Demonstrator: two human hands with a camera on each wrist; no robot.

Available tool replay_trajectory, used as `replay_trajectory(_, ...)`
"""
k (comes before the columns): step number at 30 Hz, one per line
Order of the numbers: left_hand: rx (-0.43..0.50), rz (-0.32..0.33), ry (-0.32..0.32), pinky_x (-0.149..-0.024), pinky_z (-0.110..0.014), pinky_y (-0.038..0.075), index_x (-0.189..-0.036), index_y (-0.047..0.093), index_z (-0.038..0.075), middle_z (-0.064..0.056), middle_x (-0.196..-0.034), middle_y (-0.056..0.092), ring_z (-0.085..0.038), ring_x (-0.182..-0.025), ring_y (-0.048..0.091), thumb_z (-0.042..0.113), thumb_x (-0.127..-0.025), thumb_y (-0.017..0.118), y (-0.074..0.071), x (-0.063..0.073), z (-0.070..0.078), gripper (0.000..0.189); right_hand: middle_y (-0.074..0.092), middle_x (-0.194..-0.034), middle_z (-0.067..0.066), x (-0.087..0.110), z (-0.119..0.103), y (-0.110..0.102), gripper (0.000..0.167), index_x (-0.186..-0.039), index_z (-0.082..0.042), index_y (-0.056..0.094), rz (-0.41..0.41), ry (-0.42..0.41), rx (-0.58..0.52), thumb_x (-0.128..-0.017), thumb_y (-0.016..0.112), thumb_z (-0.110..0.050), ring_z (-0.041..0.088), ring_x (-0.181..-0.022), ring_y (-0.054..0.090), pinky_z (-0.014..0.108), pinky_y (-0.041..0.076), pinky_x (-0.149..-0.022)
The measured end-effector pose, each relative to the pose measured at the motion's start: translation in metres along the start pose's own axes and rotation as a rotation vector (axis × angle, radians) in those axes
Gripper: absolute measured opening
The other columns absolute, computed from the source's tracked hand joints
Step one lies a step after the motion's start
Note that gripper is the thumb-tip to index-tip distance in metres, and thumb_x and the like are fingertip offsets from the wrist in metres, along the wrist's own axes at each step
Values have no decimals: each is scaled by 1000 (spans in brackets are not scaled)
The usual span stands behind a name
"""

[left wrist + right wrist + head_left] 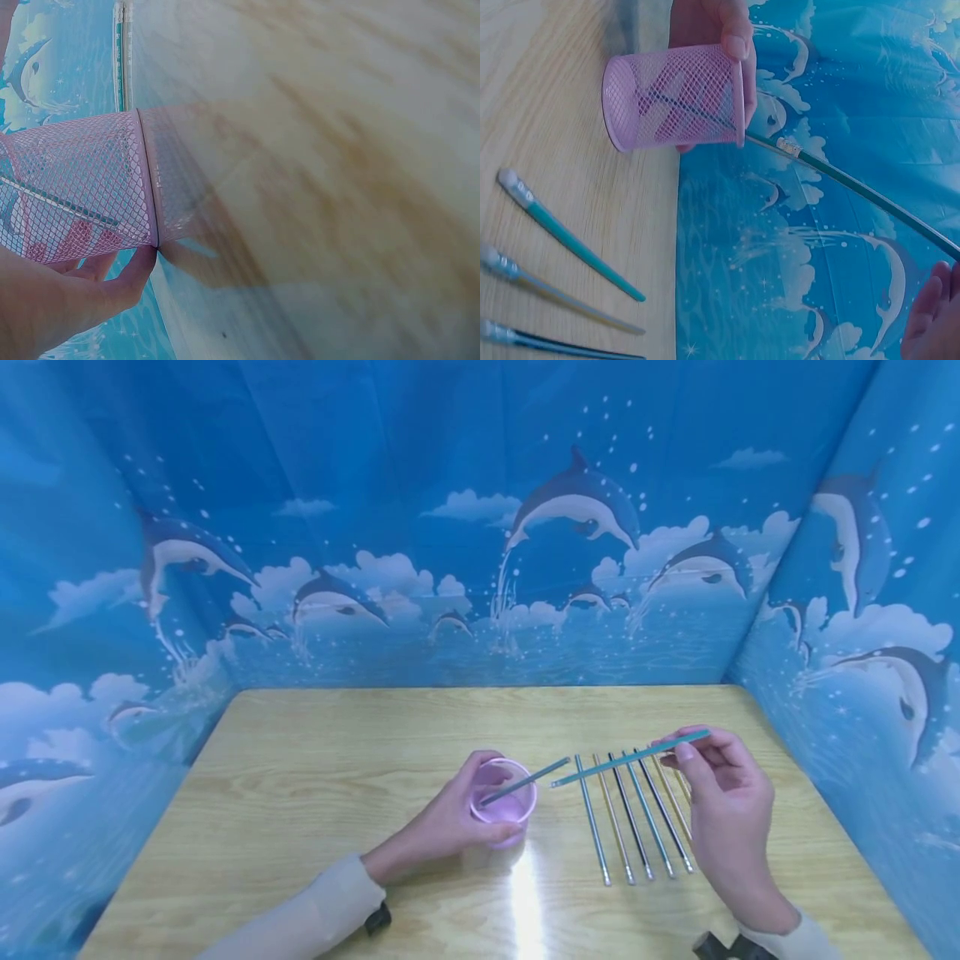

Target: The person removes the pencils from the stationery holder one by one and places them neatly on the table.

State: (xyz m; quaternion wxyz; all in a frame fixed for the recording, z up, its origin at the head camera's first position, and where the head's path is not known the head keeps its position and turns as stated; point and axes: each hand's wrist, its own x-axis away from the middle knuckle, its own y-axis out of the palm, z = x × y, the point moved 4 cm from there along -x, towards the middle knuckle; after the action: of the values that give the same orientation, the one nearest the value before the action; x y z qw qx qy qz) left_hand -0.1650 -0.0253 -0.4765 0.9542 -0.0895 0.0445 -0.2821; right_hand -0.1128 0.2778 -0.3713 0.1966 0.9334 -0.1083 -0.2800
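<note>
My left hand grips a pink mesh pencil cup, thumb on its near side and fingers round the far side. One dark pencil leans inside the cup, its upper end sticking out over the rim to the right. My right hand pinches a green pencil near one end, between thumb and fingers. That pencil is held up over the table, its eraser end pointing left toward the cup. In the right wrist view its eraser end appears close to the cup's mouth.
Several pencils, among them a teal pencil and a black pencil, lie side by side on the wooden table, right of the cup, eraser ends toward me. A blue dolphin-print curtain encloses the table at the back and sides.
</note>
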Motion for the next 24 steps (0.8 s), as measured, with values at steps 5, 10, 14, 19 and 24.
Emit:
replay_trajectory(5,-16,5,-7,-107,-50,57,-156,44,24,-12,-151,59,-32,-139,58,27,-83,97,-1,-1,0,90,68,-103,27,-9,-2,-15,17,-115,25,57,22,-25,-144,-101,49,28,33,-94,75,36,66,-85)
replay_trajectory(10,-23,10,-2,-109,-51,56,-155,45,26,-8,-150,60,-31,-139,58,28,-83,97,-2,-2,0,89,67,-106,27,-20,-4,-34,19,-120,25,56,26,-48,-114,-101,50,26,34,-95,75,37,67,-84)
replay_trajectory(14,-19,10,-3,-110,-52,55,-156,45,25,-10,-150,60,-31,-139,58,27,-83,97,-2,-1,-1,90,70,-112,22,-27,-3,-54,21,-124,24,58,70,-13,62,-104,57,19,27,-94,75,31,66,-82)
replay_trajectory(19,-14,8,-14,-108,-50,56,-156,45,24,-11,-151,59,-31,-139,58,28,-83,97,-1,0,-2,90,74,-115,14,-39,1,-81,25,-127,17,65,125,72,328,-103,68,8,18,-92,75,23,64,-79)
replay_trajectory(24,-4,8,-12,-107,-48,57,-156,44,25,-11,-151,59,-31,-138,58,27,-83,97,-1,-1,-2,91,78,-112,-12,-54,10,-109,29,-133,2,72,18,190,727,-106,72,-8,4,-87,73,15,61,-75)
